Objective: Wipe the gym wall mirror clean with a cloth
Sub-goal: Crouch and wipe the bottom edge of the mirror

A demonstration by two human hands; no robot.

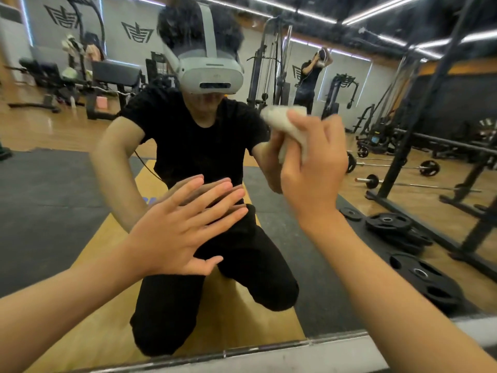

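The gym wall mirror (59, 184) fills nearly the whole head view and reflects a kneeling person in black wearing a white headset. My left hand (185, 227) lies flat against the glass at centre, fingers straight and spread, meeting its own reflection. My right hand (314, 168) is higher and to the right, fingers curled round a white cloth (290, 127) that it presses onto the mirror. The cloth bunches above my fingers, and part of it is hidden behind my hand.
The mirror's metal bottom edge (269, 351) runs along the lower frame. Reflected in the glass are black weight plates (419, 275), barbells (398, 168), a squat rack (435, 130), benches, a cable machine and another person standing far back.
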